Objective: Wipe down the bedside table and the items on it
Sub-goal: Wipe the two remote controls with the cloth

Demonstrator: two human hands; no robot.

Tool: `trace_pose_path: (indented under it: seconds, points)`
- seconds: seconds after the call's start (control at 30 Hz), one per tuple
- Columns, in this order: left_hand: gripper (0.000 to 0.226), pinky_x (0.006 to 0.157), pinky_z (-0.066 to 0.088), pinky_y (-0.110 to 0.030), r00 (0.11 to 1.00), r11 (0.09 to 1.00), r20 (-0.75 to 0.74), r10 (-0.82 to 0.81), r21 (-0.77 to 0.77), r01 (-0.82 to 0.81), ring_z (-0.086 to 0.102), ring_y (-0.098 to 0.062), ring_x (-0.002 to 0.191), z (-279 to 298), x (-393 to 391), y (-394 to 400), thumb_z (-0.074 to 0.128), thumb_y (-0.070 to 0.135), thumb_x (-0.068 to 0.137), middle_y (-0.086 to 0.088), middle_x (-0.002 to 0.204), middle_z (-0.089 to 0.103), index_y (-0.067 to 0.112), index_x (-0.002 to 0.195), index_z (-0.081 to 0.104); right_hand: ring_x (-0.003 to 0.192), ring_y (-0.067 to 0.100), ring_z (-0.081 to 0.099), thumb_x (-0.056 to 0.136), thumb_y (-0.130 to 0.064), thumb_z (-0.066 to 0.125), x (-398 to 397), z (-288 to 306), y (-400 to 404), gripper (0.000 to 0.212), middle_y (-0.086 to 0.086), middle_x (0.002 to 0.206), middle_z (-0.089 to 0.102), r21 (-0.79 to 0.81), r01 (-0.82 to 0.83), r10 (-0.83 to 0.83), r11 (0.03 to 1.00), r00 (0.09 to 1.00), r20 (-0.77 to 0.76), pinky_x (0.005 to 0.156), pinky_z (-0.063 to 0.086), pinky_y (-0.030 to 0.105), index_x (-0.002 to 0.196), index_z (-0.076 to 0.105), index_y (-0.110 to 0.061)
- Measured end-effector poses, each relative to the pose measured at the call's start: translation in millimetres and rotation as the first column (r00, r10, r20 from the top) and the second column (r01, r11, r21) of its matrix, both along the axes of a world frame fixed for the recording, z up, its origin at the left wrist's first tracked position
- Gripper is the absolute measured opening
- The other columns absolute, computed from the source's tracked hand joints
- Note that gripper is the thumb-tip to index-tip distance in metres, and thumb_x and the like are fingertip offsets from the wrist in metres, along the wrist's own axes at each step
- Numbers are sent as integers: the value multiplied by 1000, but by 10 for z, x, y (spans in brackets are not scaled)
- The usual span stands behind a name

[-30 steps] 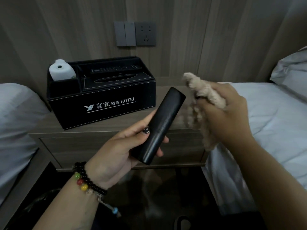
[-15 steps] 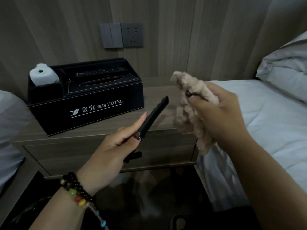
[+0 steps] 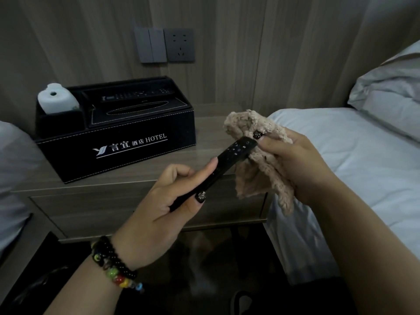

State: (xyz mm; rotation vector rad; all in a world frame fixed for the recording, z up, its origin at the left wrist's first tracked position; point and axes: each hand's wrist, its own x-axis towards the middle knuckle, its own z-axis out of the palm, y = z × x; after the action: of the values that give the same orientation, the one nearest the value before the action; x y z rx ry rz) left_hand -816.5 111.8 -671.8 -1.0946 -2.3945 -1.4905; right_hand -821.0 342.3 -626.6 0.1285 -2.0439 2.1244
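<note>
While the left hand [image 3: 159,214] grips the light, rigid remote [image 3: 223,163] by its near end, the right hand [image 3: 293,164] clasps the soft cloth [image 3: 254,176] around its far tip.

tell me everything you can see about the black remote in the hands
The black remote is a slim, flat bar that looks like matte plastic, with small pale button marks on the face near its far end. It is held in the air in front of the bedside table, tilted, far end up and to the right. The left hand grips its near half, thumb on top. The far end meets the tan fuzzy cloth bunched in the right hand, whose thumb presses beside its tip.
</note>
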Motion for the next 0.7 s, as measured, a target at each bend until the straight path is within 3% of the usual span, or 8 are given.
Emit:
trace_pose_path:
  seconds: [0.1,0.2,0.3,0.4,0.47,0.57,0.63,0.7]
  points:
    - [65,87,47,-20,979,995,200,-40,97,21,56,0,98,45,35,9,61,45,78,17,109,58,42,140,41,77,24,69,89,-7,55,4,-15,-24,15,11,83,72,-79,-47,50,996,998,33,72,56,36,93,69,-9]
    - [47,58,51,-23,921,988,390,-15,149,-47,63,-6,73,54,33,60,71,34,74,11,81,66,29,117,55,80,27,67,88,-10,59,17,-38,-114,16,14,87,70,-164,-26,26,986,1000,-4,74,55,38,100,69,-8]
    - [29,39,42,-23,855,968,518,2,214,-132,56,-14,47,72,7,77,63,4,86,2,56,60,15,110,50,83,16,66,81,-18,61,24,-62,-226,16,1,86,70,64,143,-129,988,973,-191,75,54,33,89,72,-26]
    - [26,37,37,-22,842,969,540,-19,219,-118,49,-13,42,109,33,89,58,3,87,1,52,55,14,109,52,92,4,60,79,-17,61,-3,-129,-329,28,-6,95,67,319,336,-184,886,887,-423,81,46,15,95,66,-40]
    - [23,38,35,-22,808,936,586,-53,312,-164,48,-13,44,142,48,109,53,15,86,-2,59,57,13,110,56,95,-4,54,81,-16,64,-33,-183,-379,33,-2,102,62,407,408,-182,817,852,-490,81,37,3,107,65,-35]
    - [35,52,44,-26,769,873,637,-48,401,-278,56,-15,57,129,37,135,39,36,92,-3,68,62,18,111,62,91,-2,53,82,-17,65,-28,-255,-459,38,-3,101,53,488,446,-127,750,822,-556,80,37,2,120,65,-19]
    - [35,65,50,-27,744,827,666,-61,451,-335,63,-12,69,106,33,151,34,35,98,0,76,69,22,112,63,87,4,54,83,-13,64,20,-301,-541,38,0,101,53,532,460,-49,711,787,-615,78,45,12,121,64,-13]
    - [36,82,52,-34,690,759,713,-129,518,-394,67,-17,92,114,19,168,35,33,98,-3,99,73,19,116,64,89,14,57,83,-14,57,100,-334,-647,40,5,105,53,588,452,41,671,769,-637,75,51,34,122,63,-11]
